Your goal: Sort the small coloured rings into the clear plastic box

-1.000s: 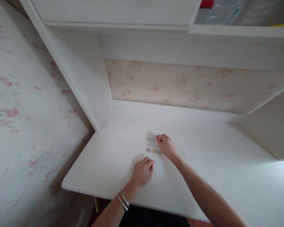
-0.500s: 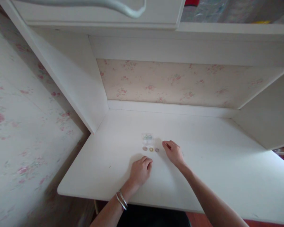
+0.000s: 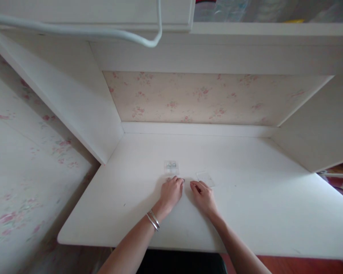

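My left hand point(image 3: 171, 192) rests on the desk with its fingers curled down over a row of small round coin-like pieces. The edge of a dark silvery round piece point(image 3: 183, 180) shows at its fingertips, and part of another round piece point(image 3: 168, 179) shows behind the knuckles. Whether the fingers grip one is hidden. My right hand point(image 3: 203, 196) is close by on the right, thumb and forefinger pinched together; anything between them is too small to make out. Just beyond the left hand lies a small clear plastic case point(image 3: 171, 166) with greyish contents. A flat clear plastic piece point(image 3: 205, 178) lies behind the right hand.
The white desk point(image 3: 246, 213) has a side panel point(image 3: 74, 95) on the left and a floral-papered wall behind. Overhead are a cupboard with a pale curved bar point(image 3: 114, 35) and a shelf holding plastic-wrapped things. A tiny dark speck point(image 3: 124, 205) lies on the left.
My left hand has moved forward over the round pieces, covering most of them. My right hand has drawn slightly nearer to me, uncovering the flat clear piece. The head view has shifted a little.
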The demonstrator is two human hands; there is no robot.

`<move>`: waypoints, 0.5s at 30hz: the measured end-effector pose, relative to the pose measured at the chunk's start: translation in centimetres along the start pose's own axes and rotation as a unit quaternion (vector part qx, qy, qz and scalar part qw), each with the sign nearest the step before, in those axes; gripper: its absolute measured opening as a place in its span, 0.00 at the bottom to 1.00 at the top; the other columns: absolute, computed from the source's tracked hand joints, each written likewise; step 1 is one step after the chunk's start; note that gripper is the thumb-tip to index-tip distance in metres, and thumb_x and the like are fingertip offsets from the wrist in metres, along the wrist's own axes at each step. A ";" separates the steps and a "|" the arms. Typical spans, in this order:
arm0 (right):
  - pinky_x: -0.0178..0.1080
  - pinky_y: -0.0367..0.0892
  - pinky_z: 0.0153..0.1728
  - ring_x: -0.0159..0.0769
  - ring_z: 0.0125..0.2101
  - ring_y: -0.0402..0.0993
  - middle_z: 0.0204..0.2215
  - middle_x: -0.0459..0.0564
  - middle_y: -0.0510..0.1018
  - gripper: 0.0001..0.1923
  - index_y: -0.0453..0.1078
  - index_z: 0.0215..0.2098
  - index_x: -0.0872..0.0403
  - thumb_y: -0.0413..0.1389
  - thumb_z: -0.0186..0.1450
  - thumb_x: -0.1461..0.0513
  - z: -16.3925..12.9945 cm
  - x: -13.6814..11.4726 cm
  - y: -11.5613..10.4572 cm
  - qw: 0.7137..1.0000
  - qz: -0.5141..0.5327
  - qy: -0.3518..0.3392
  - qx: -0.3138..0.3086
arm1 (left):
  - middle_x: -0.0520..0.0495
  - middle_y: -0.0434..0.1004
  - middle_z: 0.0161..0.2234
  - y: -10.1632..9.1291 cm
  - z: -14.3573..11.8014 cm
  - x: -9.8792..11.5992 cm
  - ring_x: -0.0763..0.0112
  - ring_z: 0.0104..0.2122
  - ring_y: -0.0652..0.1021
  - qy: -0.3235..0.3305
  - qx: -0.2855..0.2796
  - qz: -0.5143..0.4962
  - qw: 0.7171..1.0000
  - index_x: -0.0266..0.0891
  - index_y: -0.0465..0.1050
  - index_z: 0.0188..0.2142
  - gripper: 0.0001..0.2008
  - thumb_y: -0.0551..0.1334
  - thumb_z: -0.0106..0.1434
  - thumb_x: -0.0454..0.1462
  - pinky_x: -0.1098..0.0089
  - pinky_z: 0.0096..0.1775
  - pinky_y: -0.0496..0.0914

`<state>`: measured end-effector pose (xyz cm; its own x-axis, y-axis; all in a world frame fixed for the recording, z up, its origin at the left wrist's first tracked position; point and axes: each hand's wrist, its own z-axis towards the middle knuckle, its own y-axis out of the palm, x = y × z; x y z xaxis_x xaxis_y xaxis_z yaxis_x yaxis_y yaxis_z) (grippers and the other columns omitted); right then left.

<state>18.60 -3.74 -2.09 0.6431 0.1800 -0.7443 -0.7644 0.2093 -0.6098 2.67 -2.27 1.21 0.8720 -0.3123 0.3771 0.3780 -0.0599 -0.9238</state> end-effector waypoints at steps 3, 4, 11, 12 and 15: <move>0.33 0.61 0.29 0.31 0.25 0.68 0.26 0.47 0.73 0.17 0.74 0.36 0.52 0.47 0.66 0.54 0.0 0.0 -0.1 1.000 0.005 0.002 -0.011 | 0.47 0.74 0.39 0.2 0.6 0.1 0.67 0.38 0.75 0.008 0.000 0.025 1.000 0.45 0.71 0.43 0.12 0.51 0.67 0.38 0.68 0.39 0.68; 0.33 0.61 0.29 0.31 0.25 0.68 0.26 0.47 0.73 0.17 0.74 0.36 0.52 0.47 0.66 0.54 0.0 0.0 -0.1 1.000 0.007 0.003 -0.013 | 0.47 0.74 0.39 0.2 0.7 0.1 0.67 0.37 0.75 0.009 -0.002 0.032 0.999 0.45 0.72 0.43 0.12 0.50 0.67 0.38 0.68 0.38 0.68; 0.33 0.61 0.29 0.31 0.26 0.68 0.27 0.48 0.73 0.17 0.74 0.37 0.52 0.46 0.67 0.54 0.1 0.2 -0.2 1.000 0.021 0.003 -0.012 | 0.47 0.74 0.37 0.4 0.9 0.4 0.68 0.34 0.75 0.007 0.016 0.018 1.000 0.43 0.73 0.39 0.13 0.49 0.68 0.38 0.69 0.37 0.67; 0.33 0.61 0.29 0.31 0.26 0.68 0.27 0.48 0.73 0.17 0.74 0.36 0.52 0.46 0.67 0.54 0.1 0.3 -0.2 1.000 0.023 0.004 -0.010 | 0.47 0.74 0.38 0.3 0.9 0.3 0.69 0.35 0.75 0.003 0.023 0.001 1.000 0.43 0.73 0.39 0.13 0.50 0.67 0.38 0.70 0.37 0.67; 0.33 0.61 0.29 0.31 0.26 0.69 0.27 0.48 0.74 0.17 0.74 0.36 0.52 0.47 0.66 0.54 0.2 0.4 -0.2 1.000 0.026 0.005 -0.004 | 0.48 0.75 0.38 -0.2 1.4 -0.2 0.70 0.38 0.75 -0.003 0.048 -0.063 0.997 0.43 0.73 0.38 0.11 0.52 0.66 0.37 0.72 0.40 0.67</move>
<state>19.03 -3.57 -2.23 0.6021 0.1812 -0.7776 -0.7972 0.1918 -0.5725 2.87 -0.83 1.36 0.8172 -0.3030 0.4904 0.5126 -0.0071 -0.8586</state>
